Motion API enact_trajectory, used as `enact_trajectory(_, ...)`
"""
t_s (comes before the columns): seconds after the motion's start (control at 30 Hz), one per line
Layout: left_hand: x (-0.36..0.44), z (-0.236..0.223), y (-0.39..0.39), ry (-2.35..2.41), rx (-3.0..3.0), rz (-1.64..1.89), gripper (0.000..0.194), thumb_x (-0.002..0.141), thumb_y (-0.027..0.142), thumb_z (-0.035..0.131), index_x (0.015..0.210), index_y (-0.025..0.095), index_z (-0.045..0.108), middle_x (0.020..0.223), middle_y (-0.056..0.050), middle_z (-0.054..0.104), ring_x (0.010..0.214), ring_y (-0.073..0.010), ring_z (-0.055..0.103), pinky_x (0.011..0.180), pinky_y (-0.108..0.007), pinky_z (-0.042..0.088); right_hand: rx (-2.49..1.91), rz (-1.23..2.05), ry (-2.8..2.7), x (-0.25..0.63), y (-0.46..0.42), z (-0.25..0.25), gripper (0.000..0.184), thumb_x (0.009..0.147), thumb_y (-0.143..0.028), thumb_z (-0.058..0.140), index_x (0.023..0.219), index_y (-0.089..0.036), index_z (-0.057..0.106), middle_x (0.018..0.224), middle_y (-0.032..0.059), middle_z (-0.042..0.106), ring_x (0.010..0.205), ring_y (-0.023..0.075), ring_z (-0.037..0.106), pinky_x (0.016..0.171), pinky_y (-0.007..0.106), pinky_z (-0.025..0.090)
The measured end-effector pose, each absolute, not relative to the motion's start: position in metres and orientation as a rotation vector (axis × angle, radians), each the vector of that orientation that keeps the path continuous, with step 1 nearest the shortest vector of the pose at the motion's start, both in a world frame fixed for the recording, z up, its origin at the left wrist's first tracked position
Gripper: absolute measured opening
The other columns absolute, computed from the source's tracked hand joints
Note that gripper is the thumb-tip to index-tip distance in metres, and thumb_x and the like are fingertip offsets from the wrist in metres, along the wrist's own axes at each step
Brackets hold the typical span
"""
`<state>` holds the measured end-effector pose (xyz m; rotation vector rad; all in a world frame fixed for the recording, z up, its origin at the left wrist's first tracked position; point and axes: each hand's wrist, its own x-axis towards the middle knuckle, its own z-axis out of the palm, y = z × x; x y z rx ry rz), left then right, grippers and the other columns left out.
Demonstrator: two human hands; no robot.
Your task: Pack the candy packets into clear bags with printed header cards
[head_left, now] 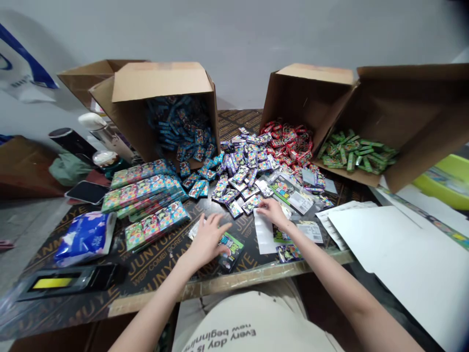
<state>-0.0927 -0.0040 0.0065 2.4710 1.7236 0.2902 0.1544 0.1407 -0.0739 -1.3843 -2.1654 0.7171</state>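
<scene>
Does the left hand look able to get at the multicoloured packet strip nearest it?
Probably yes. The left hand is close to the multicoloured packet strip, and only a stretch of printed black board lies between them, so the way looks free.

Head camera looks forward-down, edges seemingly warped.

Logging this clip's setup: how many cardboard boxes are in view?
4: one far left, partly behind the box of blue packets, the box of red packets and the box of green packets. Others may be hidden.
</scene>
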Motion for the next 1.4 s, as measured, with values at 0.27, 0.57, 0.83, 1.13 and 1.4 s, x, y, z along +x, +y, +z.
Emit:
enact_trajectory(0.27, -0.067, -0.015, 0.018, 1.321, 2.393, -0.059, 0.06, 0.036, 0.046, 0.081, 0.084, 0.018, 0.056, 0.089, -0.007, 0.057, 0.087, -0.0269, 0.051, 0.073, -0.034, 0.036, -1.257, 0.572, -2.276, 0.15, 0.133, -0.083, 0.005, 0.073, -0.022, 0.064, 0.07, -0.019, 0.063, 0.074, 0.0038, 0.06, 0.076, 0.0186, 0.051, 0.071, 0.029, 0.037)
enact_trajectory(0.57, -0.088, 0.042, 0.01, 1.488, 2.021, 0.937, 0.027, 0.078, 0.026, 0.059, 0.105, 0.023, 0.058, 0.086, -0.002, 0.062, 0.077, -0.0167, 0.057, 0.066, -0.026, 0.04, -1.186, 0.492, -2.371, 0.149, 0.113, -0.082, 0.022, 0.085, -0.016, 0.042, 0.07, -0.019, 0.058, 0.079, 0.0088, 0.059, 0.081, 0.021, 0.05, 0.073, 0.031, 0.035)
enact_trajectory(0.83, -0.096, 0.029, -0.003, 1.558, 1.716, 1.267, 0.009, 0.077, 0.025, 0.061, 0.082, 0.019, 0.066, 0.08, -0.003, 0.061, 0.072, -0.0142, 0.056, 0.054, -0.023, 0.041, -1.281, 0.601, -2.298, 0.141, 0.116, -0.051, 0.01, 0.08, -0.018, 0.044, 0.074, -0.019, 0.052, 0.066, 0.0031, 0.054, 0.06, 0.0167, 0.047, 0.058, 0.027, 0.033)
enact_trajectory(1.13, -0.11, 0.032, -0.018, 1.549, 1.659, 1.337, 0.004, 0.072, 0.021, 0.064, 0.071, 0.017, 0.064, 0.074, -0.004, 0.063, 0.07, -0.0156, 0.058, 0.062, -0.027, 0.045, -0.758, 1.582, -2.118, 0.072, 0.096, 0.057, 0.021, 0.075, -0.038, 0.058, 0.071, -0.018, 0.053, 0.078, 0.0019, 0.059, 0.074, 0.0136, 0.053, 0.061, 0.023, 0.04)
enact_trajectory(1.4, -0.112, 0.035, -0.03, 1.562, 1.691, 1.276, 0.009, 0.068, 0.014, 0.06, 0.078, 0.016, 0.06, 0.079, -0.003, 0.061, 0.072, -0.0148, 0.058, 0.06, -0.024, 0.044, -0.554, 1.808, -2.283, 0.034, 0.088, 0.066, 0.024, 0.071, -0.036, 0.063, 0.066, -0.015, 0.054, 0.062, -0.0037, 0.052, 0.056, 0.0075, 0.043, 0.053, 0.02, 0.033)
